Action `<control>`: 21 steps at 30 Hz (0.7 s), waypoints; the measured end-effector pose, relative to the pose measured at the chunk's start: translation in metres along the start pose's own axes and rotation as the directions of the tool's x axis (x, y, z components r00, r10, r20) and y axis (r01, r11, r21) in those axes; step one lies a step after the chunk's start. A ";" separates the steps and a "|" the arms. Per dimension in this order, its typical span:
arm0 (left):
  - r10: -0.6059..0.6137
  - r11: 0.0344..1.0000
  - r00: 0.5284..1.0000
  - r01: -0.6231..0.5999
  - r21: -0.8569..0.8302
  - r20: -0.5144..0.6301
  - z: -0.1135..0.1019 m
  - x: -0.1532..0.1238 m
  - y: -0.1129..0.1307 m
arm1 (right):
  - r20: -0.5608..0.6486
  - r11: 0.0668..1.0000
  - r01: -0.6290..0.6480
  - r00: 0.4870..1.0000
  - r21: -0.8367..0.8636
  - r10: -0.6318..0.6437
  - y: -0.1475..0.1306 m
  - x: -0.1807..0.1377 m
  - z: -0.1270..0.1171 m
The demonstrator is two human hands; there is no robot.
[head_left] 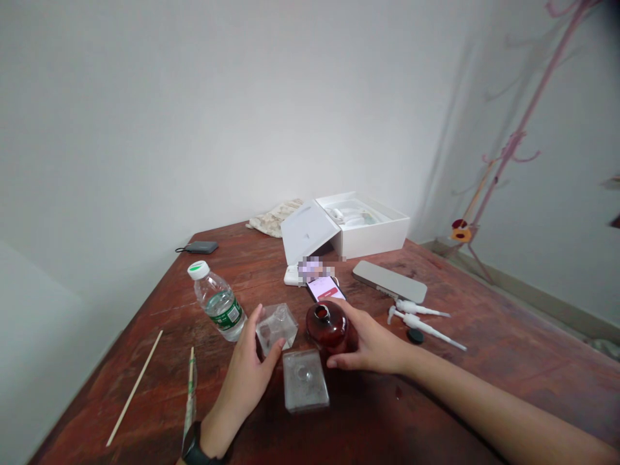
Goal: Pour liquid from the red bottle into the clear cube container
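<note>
My left hand (252, 371) is closed around a clear plastic box (277, 326), its thumb and fingers on opposite sides. In my right hand (371, 342) is a round amber bottle (327, 326), uncapped, with its neck pointing up. A second clear plastic box (305, 381) rests on the table just in front of both hands, touched by neither. To the right of the bottle lie two white pump heads (426, 323) with dip tubes, and a small black cap (415, 335). A water bottle (220, 303) with a white cap stands left of my left hand.
On the wooden table (397, 420) are a chopstick (134, 387), a wrapped pair of chopsticks (190, 387), a phone (325, 289), a grey metal case (390, 281) and a dark power bank (201, 247). Farther back stand an open white box (372, 239) and a folded cloth (276, 218).
</note>
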State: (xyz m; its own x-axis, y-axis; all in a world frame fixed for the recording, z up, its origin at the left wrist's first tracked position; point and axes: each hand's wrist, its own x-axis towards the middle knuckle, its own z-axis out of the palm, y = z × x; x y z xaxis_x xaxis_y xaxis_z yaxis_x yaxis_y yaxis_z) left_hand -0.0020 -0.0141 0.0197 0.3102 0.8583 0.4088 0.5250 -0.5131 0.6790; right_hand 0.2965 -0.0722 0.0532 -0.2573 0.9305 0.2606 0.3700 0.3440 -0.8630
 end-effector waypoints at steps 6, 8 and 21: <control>0.003 1.000 1.000 -0.003 0.011 -0.001 0.001 0.000 -0.002 | 0.010 1.000 -0.023 1.000 -0.006 0.023 -0.001 0.001 -0.001; 0.003 1.000 1.000 -0.003 0.011 0.005 0.001 0.000 -0.003 | 0.010 1.000 -0.025 1.000 -0.010 0.025 -0.001 0.001 -0.001; 0.012 1.000 0.992 -0.013 0.008 0.125 -0.002 -0.003 0.001 | 0.003 1.000 -0.012 1.000 -0.006 0.012 0.001 0.001 0.000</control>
State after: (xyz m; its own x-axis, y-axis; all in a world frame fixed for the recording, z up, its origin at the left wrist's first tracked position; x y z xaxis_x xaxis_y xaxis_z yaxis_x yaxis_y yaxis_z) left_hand -0.0039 -0.0167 0.0200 0.4128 0.8461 0.3372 0.5273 -0.5239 0.6690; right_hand 0.2963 -0.0710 0.0528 -0.2551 0.9343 0.2490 0.3785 0.3335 -0.8635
